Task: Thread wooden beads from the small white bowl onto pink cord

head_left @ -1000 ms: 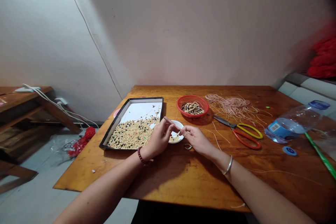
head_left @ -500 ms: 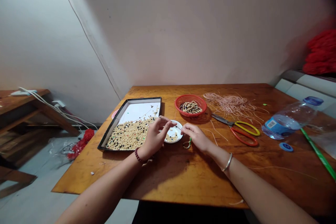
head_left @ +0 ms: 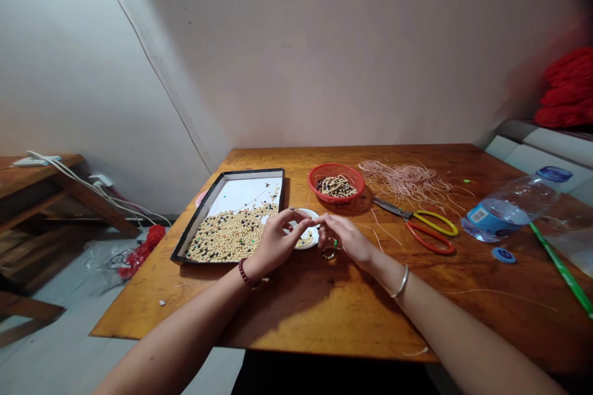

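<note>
My left hand (head_left: 281, 236) is closed in a pinch over the white dish (head_left: 307, 247); whatever lies between its fingertips is too small to make out. Fingertip to fingertip with it, my right hand (head_left: 345, 239) is also closed, its fingers bent around a beaded string. A loop of beads (head_left: 329, 253) with a green bit hangs below the right hand, close to the table. Small pale beads lie in the dish, partly hidden by my hands. Left of my left hand is a black-edged tray (head_left: 178, 253) holding many loose cream, dark and coloured beads (head_left: 227, 234).
Behind the dish stands a red basket (head_left: 336, 170) of beaded strands. Pink cord (head_left: 407, 182) lies tangled beyond the scissors (head_left: 417, 222). Farther right are a tilted-looking water bottle (head_left: 509, 213), a blue cap (head_left: 503, 255) and a green strip (head_left: 560, 268).
My right hand has shifted slightly left and its fingertips now meet those of my left hand. The left hand has barely moved. The view has shifted slightly.
</note>
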Available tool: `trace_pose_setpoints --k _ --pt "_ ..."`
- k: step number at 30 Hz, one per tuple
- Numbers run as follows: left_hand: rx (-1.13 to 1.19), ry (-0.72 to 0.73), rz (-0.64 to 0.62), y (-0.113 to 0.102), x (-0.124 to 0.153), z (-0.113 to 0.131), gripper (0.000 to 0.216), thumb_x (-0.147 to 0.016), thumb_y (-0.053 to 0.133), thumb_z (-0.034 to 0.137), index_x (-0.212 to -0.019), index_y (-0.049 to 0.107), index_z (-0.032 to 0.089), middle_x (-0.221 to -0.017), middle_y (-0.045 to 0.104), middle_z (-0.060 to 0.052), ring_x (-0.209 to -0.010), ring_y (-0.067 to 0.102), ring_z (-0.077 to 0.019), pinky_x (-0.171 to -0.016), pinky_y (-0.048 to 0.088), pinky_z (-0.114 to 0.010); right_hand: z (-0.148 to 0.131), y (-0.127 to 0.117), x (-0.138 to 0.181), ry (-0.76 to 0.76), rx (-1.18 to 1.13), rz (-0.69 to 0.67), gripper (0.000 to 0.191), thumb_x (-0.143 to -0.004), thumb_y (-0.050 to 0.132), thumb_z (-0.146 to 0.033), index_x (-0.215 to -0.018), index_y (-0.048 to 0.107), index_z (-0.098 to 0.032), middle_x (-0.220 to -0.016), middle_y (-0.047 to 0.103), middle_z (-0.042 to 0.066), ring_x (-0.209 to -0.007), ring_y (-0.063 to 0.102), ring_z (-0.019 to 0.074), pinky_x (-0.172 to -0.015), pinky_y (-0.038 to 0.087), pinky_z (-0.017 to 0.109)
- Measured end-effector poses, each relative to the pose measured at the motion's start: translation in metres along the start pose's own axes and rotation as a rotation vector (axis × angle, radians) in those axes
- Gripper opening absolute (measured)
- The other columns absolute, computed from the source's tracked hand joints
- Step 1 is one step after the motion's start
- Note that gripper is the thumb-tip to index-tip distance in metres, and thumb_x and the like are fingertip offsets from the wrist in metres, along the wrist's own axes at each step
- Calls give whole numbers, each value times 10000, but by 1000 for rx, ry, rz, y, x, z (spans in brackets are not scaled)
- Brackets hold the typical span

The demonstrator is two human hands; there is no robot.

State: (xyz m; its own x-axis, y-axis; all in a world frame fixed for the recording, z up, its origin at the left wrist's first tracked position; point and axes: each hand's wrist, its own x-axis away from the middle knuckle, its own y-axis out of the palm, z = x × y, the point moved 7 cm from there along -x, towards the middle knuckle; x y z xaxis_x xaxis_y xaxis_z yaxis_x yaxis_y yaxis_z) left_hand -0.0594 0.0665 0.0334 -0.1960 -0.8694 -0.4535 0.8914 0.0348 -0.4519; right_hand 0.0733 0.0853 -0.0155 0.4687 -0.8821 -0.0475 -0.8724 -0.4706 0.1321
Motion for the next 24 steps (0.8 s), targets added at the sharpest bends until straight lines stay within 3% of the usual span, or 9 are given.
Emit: trace_pose_setpoints --k 4,10,14,18,24 --pt "9 6 -1 1 0 -1 205 -877 589 358 -850 655 166 -830 688 -49 -739 630 -128 -654 494 -229 3 1 0 -34 72 -12 496 -858 452 -607 -872 663 -159 -562 395 -38 -484 337 99 -487 288 250" --pt "0 4 30 -1 0 -1 199 -875 592 360 -871 663 174 -852 691 -47 -753 633 -130 -662 493 -232 -6 3 1 -137 178 3 411 -889 467 -537 -866 638 -165 -798 588 32 -693 485 135 -640 374 254" --pt "2 16 37 -2 0 1 203 -876 589 365 -875 657 174 -836 685 -44 -744 625 -126 -657 488 -227 -11 3 1 -175 211 7 328 -866 537 -494 -846 596 -172 -803 581 20 -744 503 145 -694 389 262" --pt "20 26 30 0 1 1 183 -880 586 349 -873 630 172 -832 672 -43 -754 628 -130 -655 488 -226 -13 1 1 -213 264 34 339 -897 481 -492 -808 569 -177 -774 554 16 -746 486 152 -708 382 272" --pt "79 26 -31 6 2 -1 117 -905 551 297 -895 551 180 -846 650 -36 -791 644 -135 -705 505 -241 -6 4 2 -162 254 27 322 -915 446 -479 -771 495 -196 -731 474 -2 -679 412 138 -630 342 263"
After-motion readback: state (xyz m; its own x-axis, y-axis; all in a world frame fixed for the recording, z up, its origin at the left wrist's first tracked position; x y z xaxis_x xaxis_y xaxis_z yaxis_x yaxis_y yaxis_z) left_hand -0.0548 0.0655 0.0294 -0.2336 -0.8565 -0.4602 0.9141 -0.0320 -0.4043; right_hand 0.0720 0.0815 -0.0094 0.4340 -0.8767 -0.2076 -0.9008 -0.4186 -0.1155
